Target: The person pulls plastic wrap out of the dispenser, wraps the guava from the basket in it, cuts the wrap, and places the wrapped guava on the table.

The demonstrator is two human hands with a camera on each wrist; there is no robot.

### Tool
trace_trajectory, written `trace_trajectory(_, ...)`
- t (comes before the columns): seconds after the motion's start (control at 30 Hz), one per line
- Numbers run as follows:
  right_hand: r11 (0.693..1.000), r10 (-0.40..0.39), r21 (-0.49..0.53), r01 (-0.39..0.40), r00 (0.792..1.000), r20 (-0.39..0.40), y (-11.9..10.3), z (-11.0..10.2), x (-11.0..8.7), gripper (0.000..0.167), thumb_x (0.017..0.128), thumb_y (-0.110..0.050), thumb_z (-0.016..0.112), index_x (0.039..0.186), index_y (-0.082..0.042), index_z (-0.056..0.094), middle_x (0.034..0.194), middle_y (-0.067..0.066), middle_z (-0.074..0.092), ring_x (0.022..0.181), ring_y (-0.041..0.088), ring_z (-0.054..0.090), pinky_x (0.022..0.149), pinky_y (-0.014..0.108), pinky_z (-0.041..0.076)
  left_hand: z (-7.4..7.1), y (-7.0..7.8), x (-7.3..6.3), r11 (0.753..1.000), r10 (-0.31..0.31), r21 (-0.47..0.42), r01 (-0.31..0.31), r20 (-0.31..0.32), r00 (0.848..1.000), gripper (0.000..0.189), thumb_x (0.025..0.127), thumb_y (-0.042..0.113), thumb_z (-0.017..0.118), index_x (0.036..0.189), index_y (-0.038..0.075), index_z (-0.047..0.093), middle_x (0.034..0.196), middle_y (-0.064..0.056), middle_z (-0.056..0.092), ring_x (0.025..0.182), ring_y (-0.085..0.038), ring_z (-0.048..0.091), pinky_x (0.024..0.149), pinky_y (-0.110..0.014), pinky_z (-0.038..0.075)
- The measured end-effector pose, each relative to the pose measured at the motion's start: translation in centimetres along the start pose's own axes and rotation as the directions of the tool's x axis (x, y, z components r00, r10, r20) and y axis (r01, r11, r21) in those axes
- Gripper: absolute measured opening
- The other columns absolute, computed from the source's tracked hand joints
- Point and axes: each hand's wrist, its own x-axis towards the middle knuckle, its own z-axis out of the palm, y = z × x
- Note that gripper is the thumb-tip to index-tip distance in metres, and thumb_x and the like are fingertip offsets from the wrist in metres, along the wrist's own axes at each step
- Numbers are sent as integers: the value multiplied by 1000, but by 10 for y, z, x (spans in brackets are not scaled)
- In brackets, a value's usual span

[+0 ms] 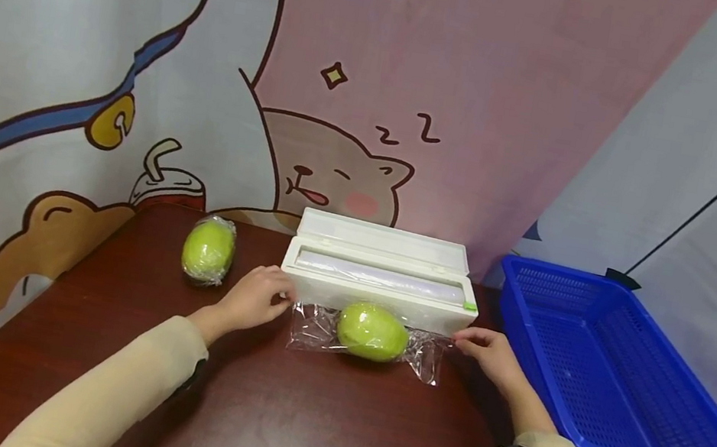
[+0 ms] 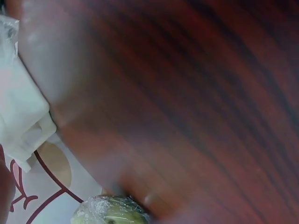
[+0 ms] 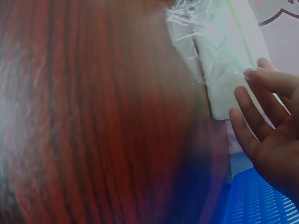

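Observation:
A green oval fruit (image 1: 372, 332) lies against the front of a white cling film dispenser (image 1: 382, 300), with clear cling film (image 1: 315, 329) spread over it and out to both sides. My left hand (image 1: 253, 297) pinches the film's left edge near the dispenser's corner. At the opposite edge, my right hand (image 1: 493, 358) pinches the film between thumb and forefinger, its other fingers spread in the right wrist view. The dispenser's lid (image 1: 384, 240) stands raised, showing the film roll (image 1: 378, 276) inside. In the left wrist view, my left hand is mostly out of frame.
A second green fruit (image 1: 208, 251), wrapped in film, sits at the back left of the dark red wooden table (image 1: 314, 425). To the right stands a blue plastic basket (image 1: 615, 370). Behind the table hangs a cartoon-printed cloth (image 1: 491, 81).

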Motion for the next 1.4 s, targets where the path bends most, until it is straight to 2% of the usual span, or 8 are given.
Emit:
trace_trajectory(0.17,974,-74,-211,87,995,68,1,8,-1,9,83,-7,67,88,-2,73,88,11,71,78,3,58,70,21,47,10,0,-4,993,86,75,-93,86,993,9,76,9,70,77,18,70,80,6,68,85,-16,60,72,-33,45)
trace_trajectory(0.3,948,-45,-310,77,993,109,-3,17,0,12,83,-17,68,85,-8,75,86,6,72,80,11,60,71,26,48,18,4,-3,987,127,75,-141,160,979,11,77,8,69,77,19,69,79,6,68,82,-15,59,73,-33,46)
trace_trajectory(0.57,935,-35,-351,51,998,52,-12,25,2,27,84,-25,68,66,-4,66,59,-2,55,56,10,42,53,23,36,21,15,-3,999,-10,-28,22,349,937,16,85,19,58,90,15,73,87,4,68,83,-15,60,78,-32,50)
trace_trajectory(0.73,930,-53,-366,45,999,-12,-17,25,3,21,75,-16,77,85,-3,64,76,6,64,70,17,56,63,29,45,14,18,-2,987,-84,-105,118,289,954,21,86,22,56,91,13,74,91,1,71,90,-17,63,83,-35,50)
trace_trajectory(0.97,930,-99,-363,52,989,-113,-39,20,3,21,88,-16,64,101,0,66,94,18,70,78,26,65,68,37,52,2,13,0,952,-231,-194,239,61,971,17,85,23,64,92,9,72,91,-4,70,90,-22,64,84,-39,50)
trace_trajectory(1.07,939,-150,-322,117,985,-80,-54,28,4,32,91,-23,60,114,0,62,107,20,67,91,32,65,77,43,53,0,27,13,966,-195,-167,200,44,980,26,84,28,66,103,10,70,102,-5,69,100,-22,62,90,-39,49)
trace_trajectory(1.2,916,-214,-322,240,970,114,-70,49,-1,66,87,-37,64,136,2,43,131,23,53,120,38,51,98,51,42,7,55,38,990,-51,-120,74,179,982,63,82,44,66,132,8,51,131,-9,56,124,-24,50,104,-39,40)
trace_trajectory(1.4,808,-280,-445,387,916,288,-79,78,-9,101,76,-46,73,145,5,22,145,23,35,131,37,39,104,52,37,24,79,56,999,35,-5,-37,406,913,97,79,57,64,148,3,21,152,-12,28,140,-24,30,114,-36,27)
